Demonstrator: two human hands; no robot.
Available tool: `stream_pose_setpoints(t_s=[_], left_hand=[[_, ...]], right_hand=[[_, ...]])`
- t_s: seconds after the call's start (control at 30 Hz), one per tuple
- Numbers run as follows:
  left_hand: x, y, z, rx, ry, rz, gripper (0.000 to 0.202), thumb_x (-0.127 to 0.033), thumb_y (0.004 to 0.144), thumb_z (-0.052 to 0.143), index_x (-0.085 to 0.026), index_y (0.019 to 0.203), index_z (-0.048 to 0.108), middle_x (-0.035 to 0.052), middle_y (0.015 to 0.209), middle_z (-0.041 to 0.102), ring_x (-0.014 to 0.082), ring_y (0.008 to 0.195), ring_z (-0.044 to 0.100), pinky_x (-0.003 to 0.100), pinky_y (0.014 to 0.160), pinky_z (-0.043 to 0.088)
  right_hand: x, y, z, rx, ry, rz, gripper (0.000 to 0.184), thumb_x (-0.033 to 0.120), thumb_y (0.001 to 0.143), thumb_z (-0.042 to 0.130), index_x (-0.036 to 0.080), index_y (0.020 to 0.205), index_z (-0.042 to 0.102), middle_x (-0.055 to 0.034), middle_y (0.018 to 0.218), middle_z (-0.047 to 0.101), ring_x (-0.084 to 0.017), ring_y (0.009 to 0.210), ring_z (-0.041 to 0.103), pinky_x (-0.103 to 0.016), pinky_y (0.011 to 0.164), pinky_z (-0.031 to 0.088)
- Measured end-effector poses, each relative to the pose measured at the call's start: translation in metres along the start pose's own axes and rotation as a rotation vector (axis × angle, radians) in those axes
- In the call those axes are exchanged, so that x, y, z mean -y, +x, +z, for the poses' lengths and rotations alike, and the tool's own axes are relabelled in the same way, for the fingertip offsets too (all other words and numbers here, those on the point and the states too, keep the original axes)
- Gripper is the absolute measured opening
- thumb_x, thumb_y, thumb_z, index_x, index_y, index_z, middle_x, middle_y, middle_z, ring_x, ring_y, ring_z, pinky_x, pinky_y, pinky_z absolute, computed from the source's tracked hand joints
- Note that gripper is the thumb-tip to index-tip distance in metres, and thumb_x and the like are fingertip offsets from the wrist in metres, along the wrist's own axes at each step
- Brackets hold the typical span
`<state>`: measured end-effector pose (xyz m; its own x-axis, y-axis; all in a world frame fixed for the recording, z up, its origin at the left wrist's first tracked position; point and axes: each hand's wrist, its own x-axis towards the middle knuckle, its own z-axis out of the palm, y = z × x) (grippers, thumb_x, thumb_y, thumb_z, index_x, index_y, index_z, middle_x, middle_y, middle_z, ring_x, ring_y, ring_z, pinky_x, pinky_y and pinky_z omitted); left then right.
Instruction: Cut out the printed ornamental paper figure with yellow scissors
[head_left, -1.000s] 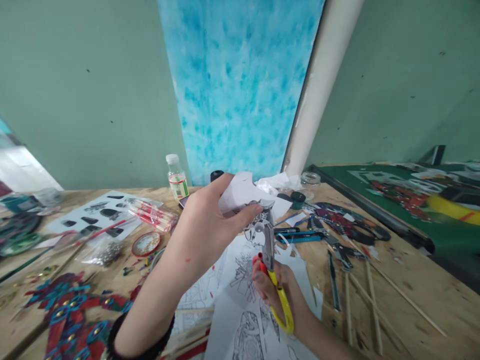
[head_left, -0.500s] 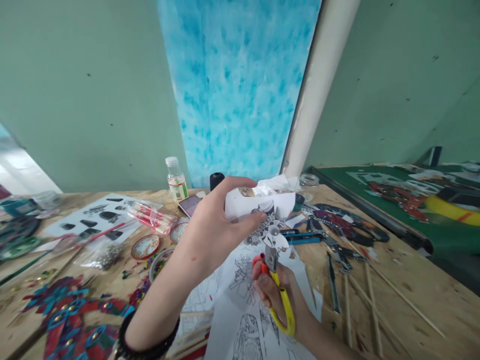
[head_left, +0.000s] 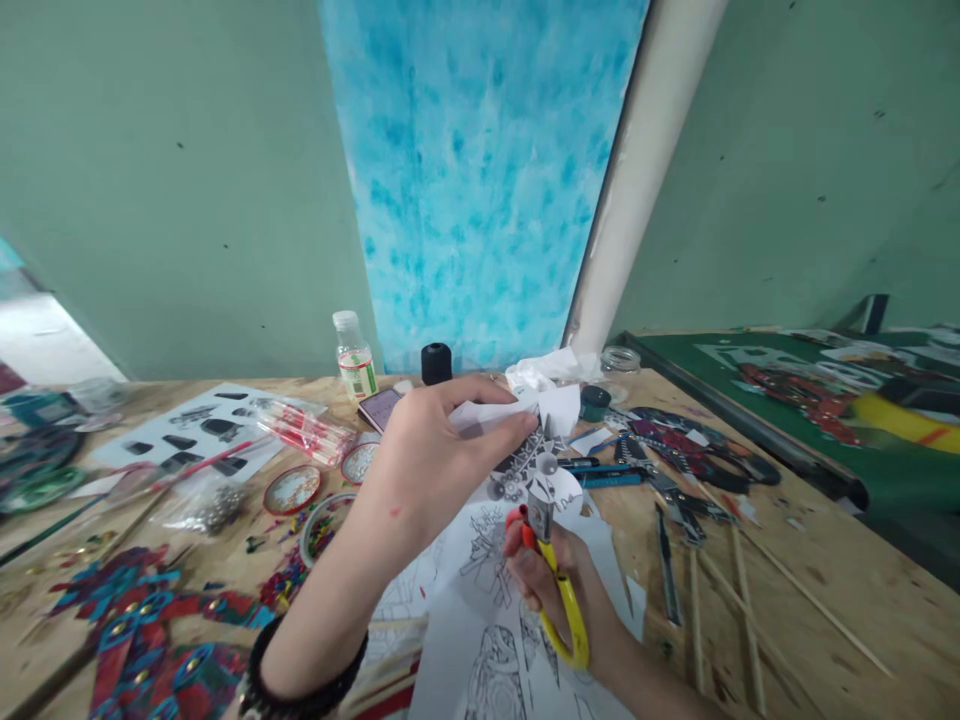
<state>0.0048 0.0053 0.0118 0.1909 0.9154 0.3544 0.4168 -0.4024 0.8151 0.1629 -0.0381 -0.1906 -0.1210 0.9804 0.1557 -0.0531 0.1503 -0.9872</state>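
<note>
A partly cut piece of printed paper [head_left: 534, 462], with grey gears and round shapes on it, is pinched between the thumb and fingers of my left hand [head_left: 442, 440]. My right hand [head_left: 551, 580] grips scissors [head_left: 571, 610] with yellow and red handles. Their blades point up and meet the paper's lower edge; how far they stand apart I cannot make out. Beneath both hands lie white sheets with black line drawings [head_left: 495, 670]. A dark beaded bracelet [head_left: 300, 670] circles my left wrist.
Left lie a pack of red-and-white sticks [head_left: 304, 432], a bag of silver beads [head_left: 206, 505] and lids of small beads [head_left: 292, 490]. A bottle [head_left: 355, 360] and black thread spool [head_left: 436, 364] stand behind. Right are a craft knife [head_left: 666, 565], wooden sticks [head_left: 746, 620] and a green table [head_left: 675, 350].
My left hand has turned the paper and moved it slightly, so more of the gear print faces me. The scissors stay at its lower edge, with my right hand almost still.
</note>
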Motion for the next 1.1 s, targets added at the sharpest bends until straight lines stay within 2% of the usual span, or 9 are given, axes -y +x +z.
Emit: stream_pose_setpoints(t_s=[0.1, 0.27, 0.43, 0.53, 0.73, 0.9, 1.0, 1.1], left_hand=[[0.001, 0.0, 0.0, -0.008, 0.034, 0.038, 0.024, -0.046, 0.084, 0.078, -0.023, 0.087, 0.079, 0.0009, 0.072, 0.073, 0.0152, 0.059, 0.062, 0.026, 0.05, 0.046], [0.002, 0.001, 0.001, 0.003, 0.029, 0.088, 0.016, -0.04, 0.086, 0.077, -0.024, 0.084, 0.077, -0.0007, 0.085, 0.077, 0.0171, 0.078, 0.07, 0.027, 0.074, 0.055], [0.0, 0.0, -0.001, 0.007, 0.048, 0.108, 0.015, -0.039, 0.087, 0.076, -0.024, 0.085, 0.077, -0.0002, 0.089, 0.079, 0.0185, 0.082, 0.072, 0.029, 0.081, 0.057], [-0.001, 0.001, -0.002, 0.014, 0.057, 0.129, 0.013, -0.036, 0.088, 0.075, -0.024, 0.084, 0.078, -0.0006, 0.093, 0.079, 0.0183, 0.086, 0.073, 0.027, 0.081, 0.057], [-0.003, 0.001, -0.003, 0.013, 0.071, 0.132, 0.012, -0.035, 0.088, 0.075, -0.025, 0.083, 0.079, -0.0033, 0.087, 0.079, 0.0148, 0.078, 0.071, 0.024, 0.078, 0.056], [-0.004, -0.003, -0.003, 0.01, 0.075, 0.102, 0.009, -0.033, 0.086, 0.076, -0.025, 0.082, 0.079, -0.0033, 0.09, 0.079, 0.0152, 0.085, 0.072, 0.022, 0.077, 0.055], [-0.004, -0.003, -0.003, 0.035, 0.076, 0.084, 0.01, -0.034, 0.086, 0.076, -0.025, 0.083, 0.079, -0.0035, 0.087, 0.079, 0.014, 0.075, 0.071, 0.024, 0.075, 0.055], [-0.004, -0.003, -0.002, 0.053, 0.089, 0.074, 0.012, -0.036, 0.087, 0.076, -0.025, 0.084, 0.079, -0.0035, 0.088, 0.079, 0.0113, 0.06, 0.063, 0.025, 0.065, 0.052]], right_hand=[[0.002, 0.001, 0.001, -0.009, -0.011, 0.016, 0.051, 0.07, 0.094, 0.058, 0.02, 0.088, 0.059, 0.0022, 0.068, 0.049, -0.012, 0.055, 0.039, -0.023, 0.045, 0.032], [0.013, 0.002, 0.003, -0.018, -0.054, 0.023, 0.053, 0.072, 0.094, 0.057, 0.021, 0.08, 0.054, 0.0058, 0.061, 0.042, -0.01, 0.049, 0.035, -0.024, 0.044, 0.029], [0.007, 0.001, 0.002, -0.022, -0.101, 0.017, 0.049, 0.067, 0.097, 0.057, 0.021, 0.08, 0.052, 0.0054, 0.061, 0.044, -0.01, 0.049, 0.035, -0.024, 0.045, 0.03], [0.003, 0.001, 0.001, -0.042, -0.098, 0.046, 0.046, 0.065, 0.097, 0.058, 0.021, 0.083, 0.054, 0.0053, 0.061, 0.044, -0.01, 0.051, 0.035, -0.024, 0.045, 0.031], [0.009, 0.0, 0.001, -0.023, -0.091, 0.027, 0.051, 0.068, 0.095, 0.059, 0.022, 0.074, 0.046, 0.0062, 0.059, 0.041, -0.009, 0.048, 0.034, -0.024, 0.043, 0.025], [0.003, 0.001, 0.002, -0.023, -0.04, 0.0, 0.05, 0.07, 0.095, 0.057, 0.021, 0.086, 0.053, 0.0051, 0.065, 0.045, -0.01, 0.051, 0.037, -0.024, 0.045, 0.029], [0.0, 0.002, 0.002, -0.031, -0.029, -0.006, 0.052, 0.072, 0.094, 0.056, 0.02, 0.092, 0.055, 0.0049, 0.065, 0.045, -0.011, 0.051, 0.04, -0.023, 0.045, 0.03], [0.001, 0.002, 0.001, -0.032, -0.065, 0.014, 0.054, 0.073, 0.094, 0.055, 0.02, 0.087, 0.054, 0.0057, 0.06, 0.045, -0.01, 0.047, 0.038, -0.023, 0.045, 0.028]])
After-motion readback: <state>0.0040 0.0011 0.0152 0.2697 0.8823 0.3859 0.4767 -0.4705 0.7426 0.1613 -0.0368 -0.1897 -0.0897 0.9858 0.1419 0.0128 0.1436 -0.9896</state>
